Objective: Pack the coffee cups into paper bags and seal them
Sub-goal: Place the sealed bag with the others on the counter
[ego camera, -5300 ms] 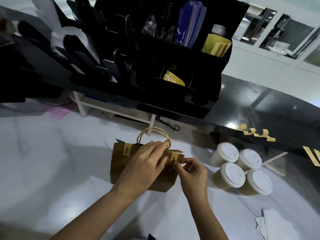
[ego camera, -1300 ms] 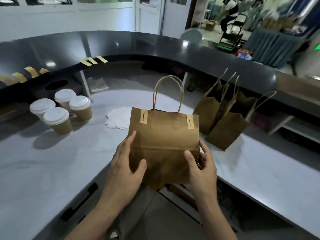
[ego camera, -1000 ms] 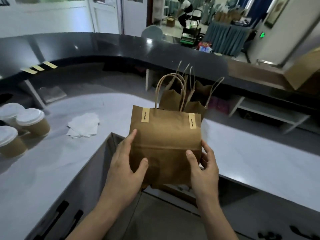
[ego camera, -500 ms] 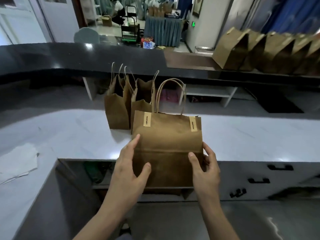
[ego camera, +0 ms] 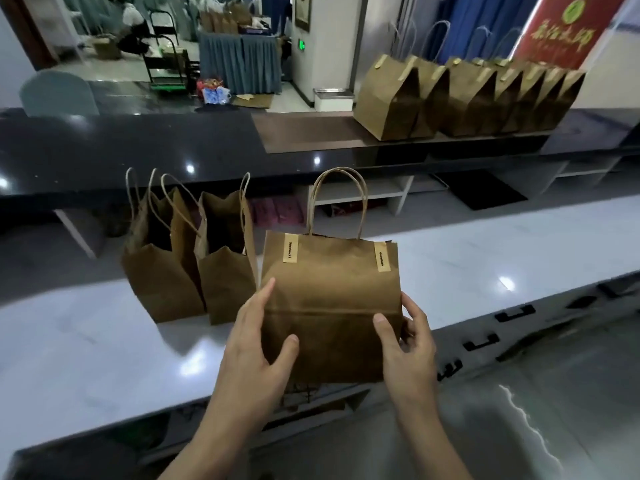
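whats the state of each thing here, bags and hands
sealed paper bag: top closed with two stickers, upright, held in the air between both hands
left sticker: stuck over the top edge
right sticker: stuck over the top edge
open paper bags: standing on the white counter, tops open
row of bags on the dark ledge: upright, tops folded shut
left hand: grips the bag's left side
right hand: grips the bag's right side

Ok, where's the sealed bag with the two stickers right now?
Head view, centre: the sealed bag is held between left hand and right hand, just right of the open bags.
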`<act>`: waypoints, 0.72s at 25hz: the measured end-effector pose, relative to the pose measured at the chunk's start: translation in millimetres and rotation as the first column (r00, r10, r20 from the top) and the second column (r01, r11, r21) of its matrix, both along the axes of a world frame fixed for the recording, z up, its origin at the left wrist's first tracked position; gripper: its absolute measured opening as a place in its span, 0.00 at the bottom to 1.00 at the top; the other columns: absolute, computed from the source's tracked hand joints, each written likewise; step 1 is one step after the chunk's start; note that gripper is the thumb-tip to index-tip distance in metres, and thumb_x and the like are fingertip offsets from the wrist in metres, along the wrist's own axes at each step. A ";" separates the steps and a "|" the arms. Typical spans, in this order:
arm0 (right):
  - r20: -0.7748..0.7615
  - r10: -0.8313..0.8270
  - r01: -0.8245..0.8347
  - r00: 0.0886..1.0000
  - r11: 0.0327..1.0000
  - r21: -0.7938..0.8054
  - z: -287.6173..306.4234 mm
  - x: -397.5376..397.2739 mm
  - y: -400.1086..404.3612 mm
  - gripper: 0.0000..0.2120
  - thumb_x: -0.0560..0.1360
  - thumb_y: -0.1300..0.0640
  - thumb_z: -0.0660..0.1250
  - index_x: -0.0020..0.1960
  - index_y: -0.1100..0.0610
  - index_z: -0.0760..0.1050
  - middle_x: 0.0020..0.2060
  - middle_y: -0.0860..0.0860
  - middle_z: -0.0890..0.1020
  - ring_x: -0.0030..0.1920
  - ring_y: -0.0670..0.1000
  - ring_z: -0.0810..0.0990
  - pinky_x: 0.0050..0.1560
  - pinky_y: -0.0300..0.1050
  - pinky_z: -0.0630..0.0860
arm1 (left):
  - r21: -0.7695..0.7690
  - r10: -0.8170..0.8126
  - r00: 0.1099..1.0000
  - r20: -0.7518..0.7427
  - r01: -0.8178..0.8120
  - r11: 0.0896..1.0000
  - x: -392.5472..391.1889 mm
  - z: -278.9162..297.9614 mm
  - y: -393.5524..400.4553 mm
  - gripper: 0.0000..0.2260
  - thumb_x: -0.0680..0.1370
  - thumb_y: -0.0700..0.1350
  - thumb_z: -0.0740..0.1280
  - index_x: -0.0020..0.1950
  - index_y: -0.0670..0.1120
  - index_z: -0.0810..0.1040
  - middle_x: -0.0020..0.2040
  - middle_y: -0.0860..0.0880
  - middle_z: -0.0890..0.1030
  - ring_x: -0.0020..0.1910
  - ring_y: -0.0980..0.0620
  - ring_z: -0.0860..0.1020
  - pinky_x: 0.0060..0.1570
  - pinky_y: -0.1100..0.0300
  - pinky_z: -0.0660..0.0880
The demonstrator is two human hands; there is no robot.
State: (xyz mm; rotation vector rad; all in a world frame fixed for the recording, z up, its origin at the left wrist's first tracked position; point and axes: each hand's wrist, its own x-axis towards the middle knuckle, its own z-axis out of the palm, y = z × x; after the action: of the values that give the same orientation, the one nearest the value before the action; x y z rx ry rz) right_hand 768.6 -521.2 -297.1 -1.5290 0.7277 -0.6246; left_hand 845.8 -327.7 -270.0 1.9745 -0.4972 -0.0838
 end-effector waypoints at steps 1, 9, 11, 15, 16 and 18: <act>0.000 -0.019 0.019 1.000 1.000 0.002 1.3 7.9 -2.9 0.21 0.78 0.46 0.70 0.68 0.33 0.71 0.63 0.49 0.77 0.65 0.51 0.78 0.62 0.54 0.80 | -0.004 -0.017 1.000 -0.004 0.017 1.000 11.7 2.0 -4.9 0.34 0.79 0.47 0.68 0.76 0.72 0.55 0.71 0.76 0.59 0.69 0.77 0.57 0.70 0.59 0.60; 0.031 -0.166 0.167 0.986 0.985 -0.032 12.5 49.8 -20.8 0.20 0.77 0.46 0.70 0.66 0.31 0.72 0.60 0.47 0.80 0.62 0.46 0.79 0.44 0.31 0.80 | 0.018 -0.084 0.994 0.069 0.083 0.996 83.1 8.8 -41.1 0.35 0.78 0.45 0.70 0.78 0.66 0.56 0.74 0.63 0.62 0.72 0.67 0.61 0.71 0.59 0.60; 0.047 -0.192 0.194 0.980 0.980 -0.036 13.3 55.5 -29.0 0.20 0.78 0.48 0.71 0.65 0.31 0.72 0.59 0.47 0.81 0.61 0.44 0.79 0.45 0.33 0.80 | 0.013 -0.105 0.993 0.059 0.105 0.994 94.6 7.9 -52.8 0.35 0.78 0.46 0.70 0.77 0.67 0.56 0.73 0.63 0.63 0.71 0.66 0.62 0.69 0.59 0.61; 0.072 -0.218 0.221 0.973 0.975 -0.029 18.5 70.9 -51.0 0.19 0.78 0.47 0.70 0.65 0.29 0.72 0.59 0.44 0.80 0.61 0.42 0.78 0.54 0.41 0.78 | -0.005 -0.151 0.988 0.018 0.151 0.988 116.2 9.7 -77.8 0.33 0.78 0.48 0.69 0.77 0.69 0.56 0.69 0.72 0.63 0.71 0.67 0.63 0.70 0.58 0.61; 0.079 -0.220 0.222 0.972 0.974 -0.031 19.1 76.2 -58.5 0.19 0.78 0.47 0.70 0.64 0.29 0.72 0.59 0.44 0.80 0.62 0.43 0.78 0.55 0.43 0.78 | -0.005 -0.153 0.988 0.011 0.154 0.988 122.9 10.6 -85.6 0.33 0.78 0.49 0.69 0.76 0.69 0.57 0.68 0.75 0.62 0.70 0.66 0.63 0.70 0.57 0.62; 0.083 -0.217 0.221 0.973 0.975 -0.036 21.4 86.1 -73.7 0.19 0.78 0.49 0.70 0.64 0.29 0.72 0.59 0.46 0.81 0.62 0.44 0.79 0.58 0.47 0.79 | -0.007 -0.152 0.988 0.010 0.152 0.988 133.8 13.9 -101.3 0.32 0.78 0.49 0.69 0.76 0.69 0.57 0.66 0.79 0.60 0.70 0.65 0.63 0.69 0.57 0.63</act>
State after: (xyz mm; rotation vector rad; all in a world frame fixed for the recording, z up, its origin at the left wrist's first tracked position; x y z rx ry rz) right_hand 854.7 -594.9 -275.7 -1.4674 0.8336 -0.8671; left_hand 979.7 -429.0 -256.1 1.9278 -0.6532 -0.1678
